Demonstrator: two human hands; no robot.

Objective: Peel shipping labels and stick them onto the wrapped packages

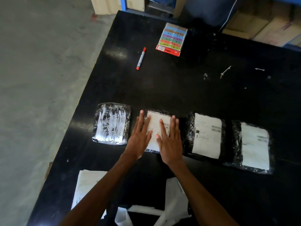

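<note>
Left hand and right hand lie flat, fingers straight, side by side on the shipping label, pressing it to bond onto the second-from-left wrapped package.

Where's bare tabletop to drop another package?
Widest free patch: the table between the marker, the sticker sheet and the row of four packages. Crowded: the near edge, under label sheets and peeled backing.
</note>
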